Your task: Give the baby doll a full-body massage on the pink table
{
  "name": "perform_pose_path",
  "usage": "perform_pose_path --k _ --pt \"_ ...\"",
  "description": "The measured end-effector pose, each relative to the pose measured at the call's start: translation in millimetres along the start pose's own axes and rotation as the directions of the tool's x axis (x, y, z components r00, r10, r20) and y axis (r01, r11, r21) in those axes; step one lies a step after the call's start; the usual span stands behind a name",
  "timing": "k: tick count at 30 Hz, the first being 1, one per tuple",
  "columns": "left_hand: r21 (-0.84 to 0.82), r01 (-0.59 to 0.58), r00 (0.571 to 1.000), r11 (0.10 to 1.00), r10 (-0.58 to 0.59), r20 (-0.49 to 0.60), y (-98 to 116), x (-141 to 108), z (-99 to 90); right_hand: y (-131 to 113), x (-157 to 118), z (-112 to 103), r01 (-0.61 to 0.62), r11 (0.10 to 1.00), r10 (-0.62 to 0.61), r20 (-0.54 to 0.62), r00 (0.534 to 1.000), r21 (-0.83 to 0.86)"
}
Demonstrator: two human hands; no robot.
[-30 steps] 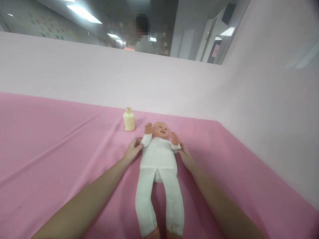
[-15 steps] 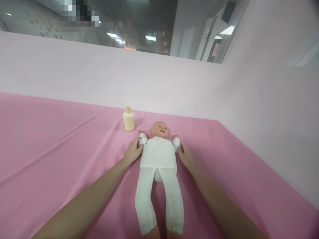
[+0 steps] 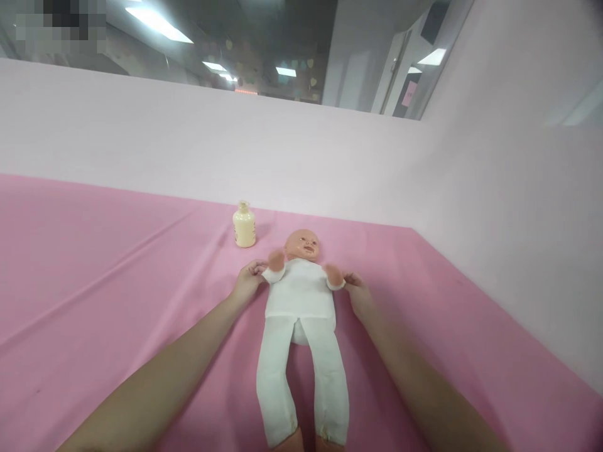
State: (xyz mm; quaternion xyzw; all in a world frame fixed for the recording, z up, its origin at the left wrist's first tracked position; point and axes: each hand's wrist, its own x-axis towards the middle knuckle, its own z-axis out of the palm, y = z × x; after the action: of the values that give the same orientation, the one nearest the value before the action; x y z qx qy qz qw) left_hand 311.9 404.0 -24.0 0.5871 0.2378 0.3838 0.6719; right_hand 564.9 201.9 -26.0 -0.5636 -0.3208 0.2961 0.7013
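Note:
A baby doll (image 3: 301,292) with a bald head and white clothing lies on its back, feet toward me. Both its forearms are raised, the small hands blurred by motion. My left hand (image 3: 249,280) is closed at the white sleeve (image 3: 274,275) on the doll's left-hand side in view, fingers pinching the cloth's edge. On the other side, my right hand (image 3: 360,294) pinches the opposite sleeve (image 3: 336,287) between thumb and fingers. Past my left hand stands a pale yellow pump bottle (image 3: 244,227), upright.
A pink cloth (image 3: 141,282) with a few creases covers the surface under the doll. White walls (image 3: 211,150) rise at the back and on the right (image 3: 518,188). Above the back wall is a glass window (image 3: 282,37) with ceiling lights showing in it.
The doll's forearms have come up off the cloth and inward over its chest sides. My hands have shifted from resting around the arms to pinching the sleeves.

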Motion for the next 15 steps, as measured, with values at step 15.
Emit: perform_pose_path --k 15 --pt "0.288 -0.056 0.997 0.956 0.035 0.075 12 -11 6.4 -8 -7 6 0.072 0.951 -0.043 0.101 0.994 -0.300"
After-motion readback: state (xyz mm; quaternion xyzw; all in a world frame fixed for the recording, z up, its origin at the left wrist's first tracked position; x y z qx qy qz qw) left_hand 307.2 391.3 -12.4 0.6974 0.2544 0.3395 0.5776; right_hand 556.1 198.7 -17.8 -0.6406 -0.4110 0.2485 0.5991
